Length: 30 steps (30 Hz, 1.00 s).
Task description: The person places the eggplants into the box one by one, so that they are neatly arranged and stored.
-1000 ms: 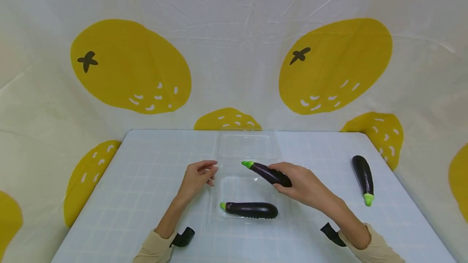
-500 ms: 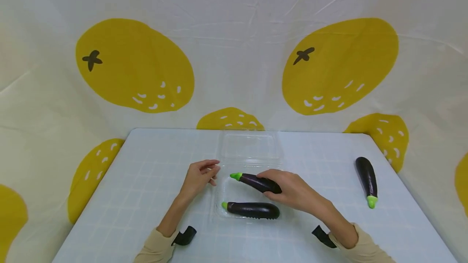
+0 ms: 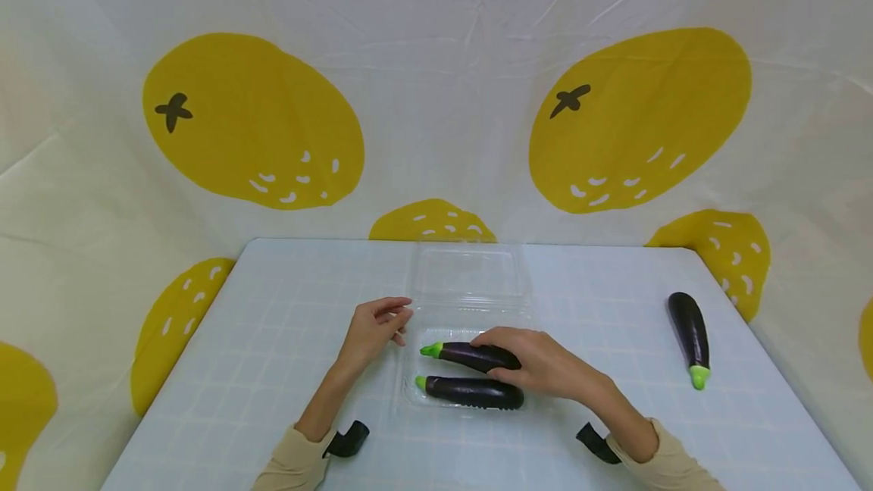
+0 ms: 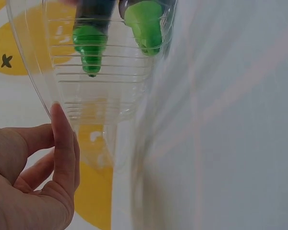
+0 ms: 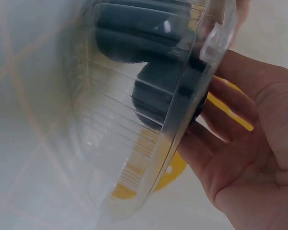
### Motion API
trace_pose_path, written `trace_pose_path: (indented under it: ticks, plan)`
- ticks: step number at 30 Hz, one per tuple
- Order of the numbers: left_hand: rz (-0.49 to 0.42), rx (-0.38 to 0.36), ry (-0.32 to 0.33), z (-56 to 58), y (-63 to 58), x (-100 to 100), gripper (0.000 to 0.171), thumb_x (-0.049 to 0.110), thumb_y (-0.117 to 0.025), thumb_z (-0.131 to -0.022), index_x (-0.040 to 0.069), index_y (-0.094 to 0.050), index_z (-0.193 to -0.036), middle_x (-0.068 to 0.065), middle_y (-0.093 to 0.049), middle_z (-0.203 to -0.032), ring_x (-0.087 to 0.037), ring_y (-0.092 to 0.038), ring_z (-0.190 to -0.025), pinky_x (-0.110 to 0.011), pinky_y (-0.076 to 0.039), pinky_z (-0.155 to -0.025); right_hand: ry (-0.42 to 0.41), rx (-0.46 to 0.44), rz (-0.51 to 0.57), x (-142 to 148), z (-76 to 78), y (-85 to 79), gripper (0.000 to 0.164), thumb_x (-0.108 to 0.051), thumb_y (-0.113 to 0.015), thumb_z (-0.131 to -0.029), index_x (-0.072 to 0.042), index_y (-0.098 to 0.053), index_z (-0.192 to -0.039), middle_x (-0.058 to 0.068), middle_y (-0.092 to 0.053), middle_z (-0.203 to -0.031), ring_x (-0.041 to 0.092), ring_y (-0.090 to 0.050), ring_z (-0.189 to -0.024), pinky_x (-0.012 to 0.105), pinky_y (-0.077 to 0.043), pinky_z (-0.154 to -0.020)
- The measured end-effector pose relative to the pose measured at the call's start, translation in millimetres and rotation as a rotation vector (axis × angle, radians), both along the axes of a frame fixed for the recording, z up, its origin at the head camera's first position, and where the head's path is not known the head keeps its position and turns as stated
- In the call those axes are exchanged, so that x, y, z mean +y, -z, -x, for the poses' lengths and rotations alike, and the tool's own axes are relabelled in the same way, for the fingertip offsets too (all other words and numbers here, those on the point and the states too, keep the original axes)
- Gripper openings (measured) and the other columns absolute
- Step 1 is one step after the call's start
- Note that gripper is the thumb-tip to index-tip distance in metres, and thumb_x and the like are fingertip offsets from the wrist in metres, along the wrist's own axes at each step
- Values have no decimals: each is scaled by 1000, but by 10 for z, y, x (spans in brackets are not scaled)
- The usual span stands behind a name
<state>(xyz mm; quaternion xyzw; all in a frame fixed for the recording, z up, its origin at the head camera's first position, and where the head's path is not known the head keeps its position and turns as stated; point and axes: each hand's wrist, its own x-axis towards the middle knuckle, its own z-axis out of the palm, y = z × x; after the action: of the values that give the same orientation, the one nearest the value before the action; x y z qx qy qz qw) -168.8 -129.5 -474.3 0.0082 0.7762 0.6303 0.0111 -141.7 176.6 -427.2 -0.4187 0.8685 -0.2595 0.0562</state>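
A clear plastic clamshell container (image 4: 127, 76) lies on the table with its lid (image 3: 470, 271) folded back away from me. In its near half lies a dark purple eggplant (image 3: 474, 393), green stem to the left. My right hand (image 3: 549, 361) holds a second eggplant (image 3: 464, 354) by its thick end, low in the container behind the first and almost parallel to it. In the right wrist view the fingers reach over the rim. My left hand (image 3: 371, 332) is at the container's left side, fingers loosely bent, fingertips right at the rim.
Another eggplant (image 3: 690, 339) lies on the right side of the white table (image 3: 293, 286), stem toward me. Behind the table hangs a pale cloth (image 3: 443, 97) with large yellow fruit prints.
My right hand has moved left, toward me and down with its eggplant, which has swung closer to parallel with the other one. The left hand has stayed by the container's edge.
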Motion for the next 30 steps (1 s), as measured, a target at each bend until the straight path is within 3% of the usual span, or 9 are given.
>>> trace_pose_path:
  ticks: [4,14,23,30]
  plan:
    - [-17,8,5,13,0,2,30,7,-74,-95,-6,-71,-122,-19,-70,-96,-17,-63,-55,-22,-57,-59,-22,-7,13,15,48,36,41,-17,-75,-96,-12,-63,-136,-3,-67,-131,16,-64,-119,38,-55,-97]
    - [4,19,-1,7,25,3,29,8,-73,-96,-6,-71,-121,-14,-70,-94,-18,-63,-54,-23,-58,-61,-83,-123,-11,17,136,132,39,-14,-70,-100,-10,-62,-138,0,-65,-134,17,-61,-122,38,-52,-102]
    - [-60,42,17,-5,-17,14,28,4,-74,-94,-9,-71,-119,-18,-69,-94,-16,-62,-55,-23,-56,-56,-147,-241,10,15,196,165,35,-12,-64,-103,-6,-61,-137,5,-65,-134,16,-61,-120,34,-52,-102]
    - [-29,29,-1,-22,-18,11,29,7,-74,-94,-6,-71,-120,-21,-70,-97,-22,-62,-54,-21,-55,-57,-145,-269,9,38,201,165,36,-22,-61,-105,-6,-60,-137,6,-65,-134,17,-61,-118,37,-53,-101]
